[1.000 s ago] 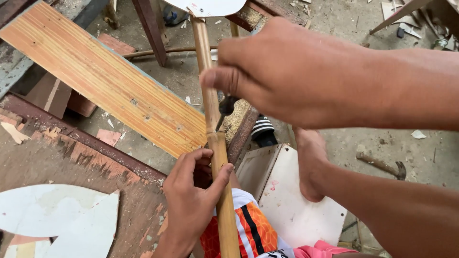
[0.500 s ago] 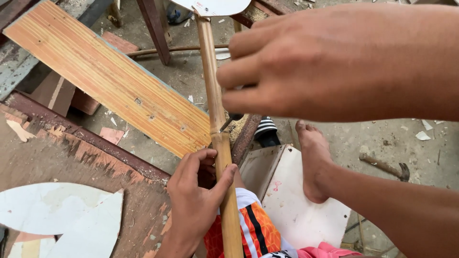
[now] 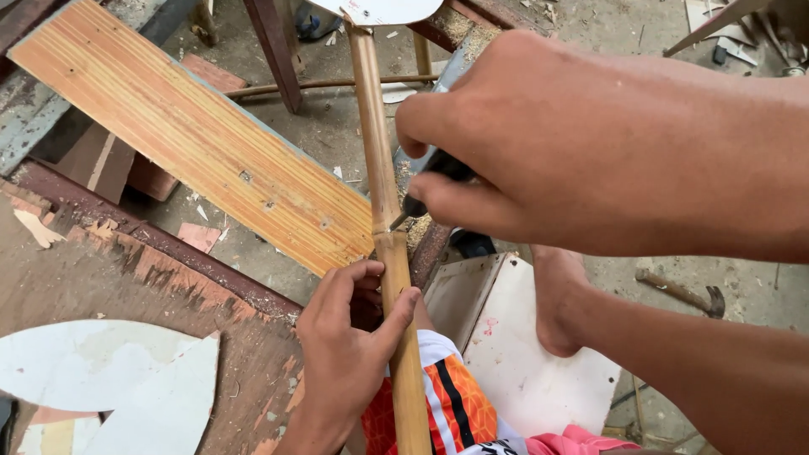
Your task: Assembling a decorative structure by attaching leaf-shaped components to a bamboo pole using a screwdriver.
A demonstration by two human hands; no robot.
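Mostly hidden dark tool clenched in rt hand, lt hand wrapped round bamboo pole

1. The bamboo pole is tan above its node and a deeper golden yellow below it.
2. The plank is orange-brown with fine darker stripes running along its length and a pale grey edge.
3. The tool handle is black.
4. The shorts are orange with black and white stripes, pink at the lower edge.
5. The cut-out sheet is white.
6. The board is off-white with a small red mark.
7. The worktop is dark reddish brown with chipped orange patches.
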